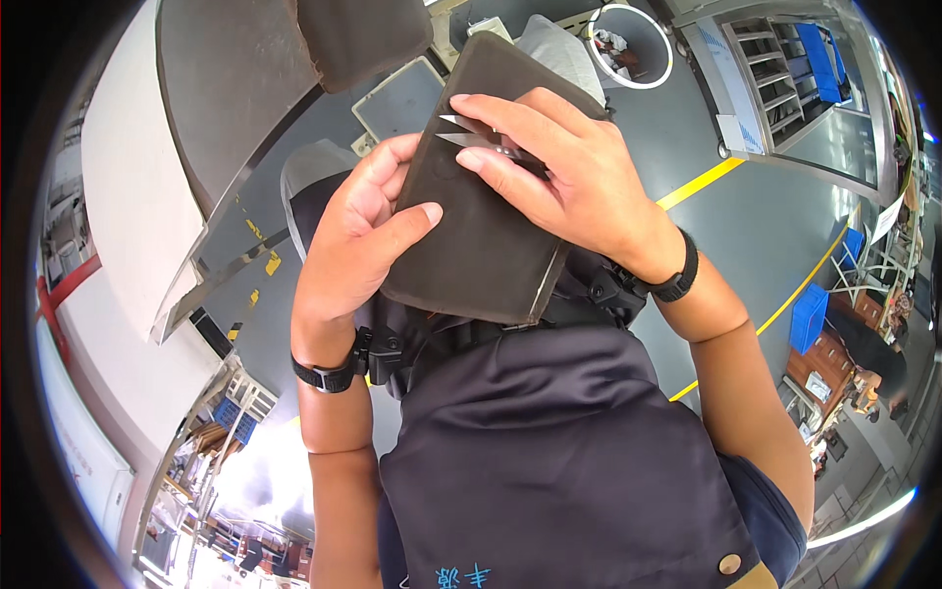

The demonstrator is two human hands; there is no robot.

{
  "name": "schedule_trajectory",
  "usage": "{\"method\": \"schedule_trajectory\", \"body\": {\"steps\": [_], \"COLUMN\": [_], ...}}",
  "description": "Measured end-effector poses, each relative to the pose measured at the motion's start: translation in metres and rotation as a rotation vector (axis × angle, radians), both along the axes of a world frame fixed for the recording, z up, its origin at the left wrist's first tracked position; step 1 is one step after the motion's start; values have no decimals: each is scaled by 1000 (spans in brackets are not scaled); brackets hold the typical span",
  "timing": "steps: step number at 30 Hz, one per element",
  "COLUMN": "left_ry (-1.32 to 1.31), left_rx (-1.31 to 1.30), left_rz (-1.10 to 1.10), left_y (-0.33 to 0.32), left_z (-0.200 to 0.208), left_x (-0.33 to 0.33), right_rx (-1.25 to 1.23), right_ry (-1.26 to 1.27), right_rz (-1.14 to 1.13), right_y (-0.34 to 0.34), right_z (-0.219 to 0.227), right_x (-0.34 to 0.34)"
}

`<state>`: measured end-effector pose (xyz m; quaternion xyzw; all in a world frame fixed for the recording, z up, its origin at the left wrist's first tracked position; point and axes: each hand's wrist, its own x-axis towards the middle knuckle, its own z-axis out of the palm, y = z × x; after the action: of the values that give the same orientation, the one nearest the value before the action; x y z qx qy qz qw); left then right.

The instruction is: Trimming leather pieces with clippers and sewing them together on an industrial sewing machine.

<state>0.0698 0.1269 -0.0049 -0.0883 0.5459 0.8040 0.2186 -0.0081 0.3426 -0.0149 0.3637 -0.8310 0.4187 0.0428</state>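
Note:
A dark brown, flat, leather-like panel (471, 245) is held up in front of my body, with a stitched-looking seam along its lower right edge. My left hand (358, 231) grips the panel's left edge, thumb on the upper face and the other fingers partly hidden behind it. Small metal thread snips (459, 137) are in my right hand (564, 162), between thumb and fingers. Their two pointed blades are apart and lie over the panel near its left edge. My palm hides most of their handle.
At the left is a pale table (123, 147) bearing a dark sheet (221, 83). A second dark panel (368, 39) lies at its far end. Beyond my right hand stands a white-rimmed bin (671, 64) with scraps inside. A metal rack (770, 74) and another person (868, 358) are at the right.

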Motion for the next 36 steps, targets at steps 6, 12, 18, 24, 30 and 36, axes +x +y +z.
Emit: {"method": "schedule_trajectory", "body": {"steps": [6, 12, 18, 24, 30, 36], "left_ry": [85, 100, 81, 67, 73, 70], "left_rx": [-70, -95, -126, -67, -62, -83], "left_rz": [42, 23, 27, 23, 39, 29], "left_y": [2, 4, 3, 2, 3, 3], "left_z": [-1, 2, 1, 0, -2, -2], "left_x": [3, 3, 4, 4, 4, 1], "right_rx": [42, 61, 37, 30, 49, 61], "right_ry": [146, 203, 248, 273, 276, 270], "right_rz": [14, 17, 28, 44, 25, 15], "right_y": [-2, 3, 1, -1, -3, -2], "right_z": [-2, 2, -1, -4, -8, -8], "right_x": [-3, -1, -3, -2, 0, 0]}}
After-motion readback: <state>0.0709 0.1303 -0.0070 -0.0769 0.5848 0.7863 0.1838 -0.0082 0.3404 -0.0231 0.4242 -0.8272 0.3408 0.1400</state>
